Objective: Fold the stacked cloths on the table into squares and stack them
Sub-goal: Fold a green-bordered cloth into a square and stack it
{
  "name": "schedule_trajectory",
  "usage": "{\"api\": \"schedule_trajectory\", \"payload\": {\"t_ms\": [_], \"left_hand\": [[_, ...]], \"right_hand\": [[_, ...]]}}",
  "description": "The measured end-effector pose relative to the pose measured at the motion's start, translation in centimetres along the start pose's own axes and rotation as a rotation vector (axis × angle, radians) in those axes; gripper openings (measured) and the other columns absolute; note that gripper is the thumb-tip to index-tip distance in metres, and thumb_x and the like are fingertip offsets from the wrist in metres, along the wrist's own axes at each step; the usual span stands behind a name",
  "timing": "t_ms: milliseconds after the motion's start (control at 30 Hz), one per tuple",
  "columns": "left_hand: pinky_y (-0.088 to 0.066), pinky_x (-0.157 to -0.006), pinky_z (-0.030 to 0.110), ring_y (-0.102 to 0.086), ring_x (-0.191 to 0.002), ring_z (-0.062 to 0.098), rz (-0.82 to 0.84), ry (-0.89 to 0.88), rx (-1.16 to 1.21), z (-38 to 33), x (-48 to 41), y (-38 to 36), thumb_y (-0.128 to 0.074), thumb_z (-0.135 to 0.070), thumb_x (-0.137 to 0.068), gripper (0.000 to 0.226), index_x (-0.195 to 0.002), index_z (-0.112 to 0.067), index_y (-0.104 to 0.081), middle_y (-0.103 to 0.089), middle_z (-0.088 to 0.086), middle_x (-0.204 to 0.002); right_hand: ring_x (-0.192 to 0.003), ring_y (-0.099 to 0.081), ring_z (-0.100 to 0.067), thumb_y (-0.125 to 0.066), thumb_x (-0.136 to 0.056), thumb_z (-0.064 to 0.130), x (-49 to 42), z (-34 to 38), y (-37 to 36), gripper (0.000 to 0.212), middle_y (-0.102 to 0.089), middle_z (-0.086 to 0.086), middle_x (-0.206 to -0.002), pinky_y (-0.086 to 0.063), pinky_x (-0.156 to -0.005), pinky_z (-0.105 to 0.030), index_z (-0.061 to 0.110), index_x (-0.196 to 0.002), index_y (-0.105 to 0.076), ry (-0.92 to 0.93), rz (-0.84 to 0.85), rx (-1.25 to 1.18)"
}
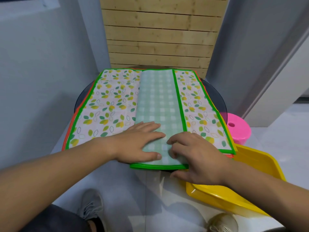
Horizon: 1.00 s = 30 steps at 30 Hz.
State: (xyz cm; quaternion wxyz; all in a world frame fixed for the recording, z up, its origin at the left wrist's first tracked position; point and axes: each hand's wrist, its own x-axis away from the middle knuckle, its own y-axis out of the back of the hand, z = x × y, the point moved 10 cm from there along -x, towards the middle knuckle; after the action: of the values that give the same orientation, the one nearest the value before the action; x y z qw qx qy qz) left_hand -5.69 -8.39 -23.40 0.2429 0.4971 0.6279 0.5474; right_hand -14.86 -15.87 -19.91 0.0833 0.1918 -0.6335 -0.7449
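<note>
pale wood slat panel (158,36) straight ahead of me, btwn grey-white walls (41,64). white glossy floor (275,139). round dark glass table (215,96) in front; pink plastic stool (240,129) by its right edge.

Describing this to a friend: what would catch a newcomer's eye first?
A green checked cloth lies folded in a strip down the middle of the leaf-print cloth. The left hand presses its near end; the right hand pinches it. A yellow tray sits near right.

Two grips at lower centre: left grip (140,143), right grip (195,158). One check cloth (158,101), one leaf-print cloth (107,104), at least one orange-edged cloth (73,126) beneath. One yellow tray (250,166), one pink stool (239,129), one round worktop (215,96) — and two shoes.
</note>
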Motion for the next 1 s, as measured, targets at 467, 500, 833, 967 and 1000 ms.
{"api": "schedule_trajectory", "payload": {"t_ms": [467,500,833,967,1000], "left_hand": [[-0.035,-0.101,0.007,-0.055,-0.113,-0.017,-0.108,0.127,0.87,2.3,0.2,2.4,-0.043,-0.059,-0.095,0.046,-0.118,-0.029,-0.07,-0.068,-0.024,-0.118],[-0.038,-0.105,0.015,-0.059,-0.114,-0.009,-0.159,0.133,0.999,2.9,0.2,2.9,-0.039,-0.063,-0.094,0.056,-0.116,-0.024,-0.072,-0.072,-0.017,-0.116],[-0.049,-0.103,0.026,-0.061,-0.123,0.01,-0.343,-0.016,1.143,5.6,-0.1,6.9,-0.059,-0.084,-0.069,0.091,-0.137,-0.023,-0.054,-0.066,-0.008,-0.133],[-0.053,-0.097,0.026,-0.064,-0.106,-0.005,-0.434,0.149,0.605,6.9,-0.6,7.5,-0.078,-0.03,-0.086,0.048,-0.131,-0.034,-0.06,-0.069,-0.021,-0.118],[-0.053,-0.093,0.022,-0.064,-0.101,-0.006,-0.449,0.187,0.574,7.3,-0.8,7.6,-0.075,-0.028,-0.089,0.039,-0.126,-0.033,-0.065,-0.07,-0.021,-0.114]], "right_hand": [[-0.089,-0.063,-0.014,-0.051,-0.093,0.052,-0.8,-1.6,2.5,0.03,-0.067,0.008,-0.096,-0.052,-0.074,-0.036,0.025,-0.092,-0.063,-0.054,-0.064,-0.182],[-0.088,-0.063,-0.01,-0.052,-0.093,0.053,-1.0,-2.1,3.2,0.03,-0.068,0.01,-0.096,-0.052,-0.075,-0.034,0.026,-0.094,-0.065,-0.084,-0.085,-0.211],[-0.066,-0.054,-0.007,-0.067,-0.087,0.041,-4.8,-8.9,10.6,0.023,-0.064,0.002,-0.072,-0.04,-0.057,-0.02,0.021,-0.077,-0.07,-0.403,-0.386,-0.488],[-0.061,-0.051,0.0,-0.074,-0.085,0.035,-6.1,-11.5,11.1,0.019,-0.065,0.003,-0.07,-0.041,-0.058,-0.019,0.019,-0.076,-0.071,-0.516,-0.508,-0.593],[-0.064,-0.053,-0.001,-0.075,-0.083,0.036,-6.2,-12.2,11.1,0.017,-0.066,0.004,-0.073,-0.043,-0.061,-0.02,0.02,-0.08,-0.072,-0.546,-0.558,-0.602]]}}
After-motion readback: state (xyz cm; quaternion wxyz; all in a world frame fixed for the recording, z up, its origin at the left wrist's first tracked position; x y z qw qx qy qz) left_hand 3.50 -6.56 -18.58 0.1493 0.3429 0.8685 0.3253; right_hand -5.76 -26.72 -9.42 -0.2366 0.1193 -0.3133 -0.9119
